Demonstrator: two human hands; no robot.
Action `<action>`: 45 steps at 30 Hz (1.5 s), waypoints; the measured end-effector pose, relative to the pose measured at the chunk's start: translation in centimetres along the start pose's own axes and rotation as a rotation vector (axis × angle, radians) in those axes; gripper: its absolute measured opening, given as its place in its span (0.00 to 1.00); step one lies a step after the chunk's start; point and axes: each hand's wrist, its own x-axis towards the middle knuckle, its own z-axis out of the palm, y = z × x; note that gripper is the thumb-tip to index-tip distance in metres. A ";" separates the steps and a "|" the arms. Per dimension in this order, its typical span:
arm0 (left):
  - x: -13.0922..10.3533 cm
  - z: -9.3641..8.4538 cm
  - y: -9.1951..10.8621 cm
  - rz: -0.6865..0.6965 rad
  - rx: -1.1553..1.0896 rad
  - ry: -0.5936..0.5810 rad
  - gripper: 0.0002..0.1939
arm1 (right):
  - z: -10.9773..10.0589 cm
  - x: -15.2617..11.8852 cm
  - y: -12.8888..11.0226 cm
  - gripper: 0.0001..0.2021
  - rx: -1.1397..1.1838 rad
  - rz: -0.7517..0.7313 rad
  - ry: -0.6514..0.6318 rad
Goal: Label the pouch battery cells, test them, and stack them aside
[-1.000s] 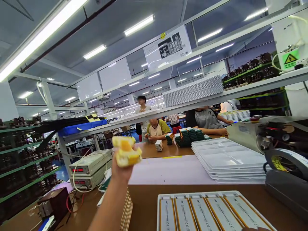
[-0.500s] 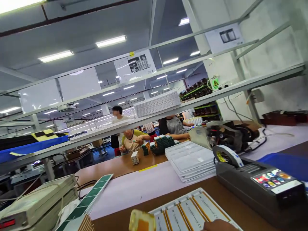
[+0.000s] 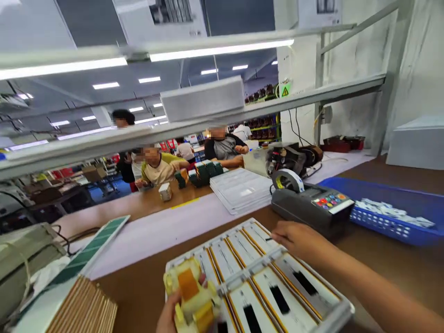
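My left hand (image 3: 169, 312) grips a yellow block-like piece (image 3: 194, 293) with orange patches, above the near left corner of a white tray. The white tray (image 3: 239, 277) holds two rows of white flat pieces edged in orange-yellow; the near row shows black rectangles. My right hand (image 3: 289, 236) is at the tray's far right corner, fingers pinched together on a small dark thin thing that I cannot make out.
A tape dispenser (image 3: 312, 203) stands behind my right hand, beside a blue basket (image 3: 381, 222) of white parts. Stacked white trays (image 3: 241, 189) lie further back. Green-topped panels (image 3: 100, 245) stand at left. People sit across the table under a shelf (image 3: 256, 108).
The view has tilted down and turned right, showing more of the tray, both hands and the blue basket. My right hand now appears at the tray's far right corner.
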 end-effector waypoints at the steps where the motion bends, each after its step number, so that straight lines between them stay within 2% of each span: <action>1: -0.1 0.6 -0.2 0.000 -0.033 0.011 0.22 | -0.2 -0.2 0.1 0.15 -0.059 0.008 -0.044; 4: -0.5 1.9 0.0 -0.015 -0.114 -0.012 0.23 | -0.8 -0.7 -0.1 0.11 -0.272 0.076 -0.190; 8: -0.6 2.0 0.4 -0.036 -0.109 -0.034 0.26 | -1.8 -1.5 -0.2 0.09 -0.485 0.180 -0.280; 13: -0.3 1.7 0.4 0.002 -0.092 -0.032 0.26 | -2.0 -1.8 -0.6 0.10 -0.546 0.220 -0.398; 18: -0.3 1.9 0.4 0.006 -0.038 -0.042 0.25 | -0.9 -1.6 -1.0 0.13 -0.522 0.259 -0.432; 24: -0.2 1.8 0.4 0.009 -0.060 -0.070 0.24 | -0.7 -2.0 1.7 0.09 -0.410 0.242 -0.491; 29: 0.0 1.4 0.2 -0.034 -0.086 -0.088 0.22 | 0.5 -3.1 3.6 0.18 0.042 0.151 -0.506; 33: -0.2 1.1 0.0 -0.041 -0.115 -0.108 0.21 | 0.2 -3.1 3.0 0.16 0.300 0.322 -0.518; 35: -0.4 1.0 -0.1 -0.069 -0.144 -0.123 0.21 | -0.3 -2.0 1.7 0.16 0.484 0.371 -0.484; 38: -0.8 1.1 0.0 -0.124 -0.193 -0.205 0.22 | 0.5 1.2 -2.5 0.16 0.634 0.289 -0.414; 42: -1.0 0.8 0.0 -0.163 -0.219 -0.270 0.24 | 4.4 5.0 -11.3 0.13 0.442 0.120 -0.413; 45: -0.6 0.1 0.2 -0.112 -0.220 -0.262 0.23 | 6.3 5.5 -16.5 0.13 0.386 0.047 -0.397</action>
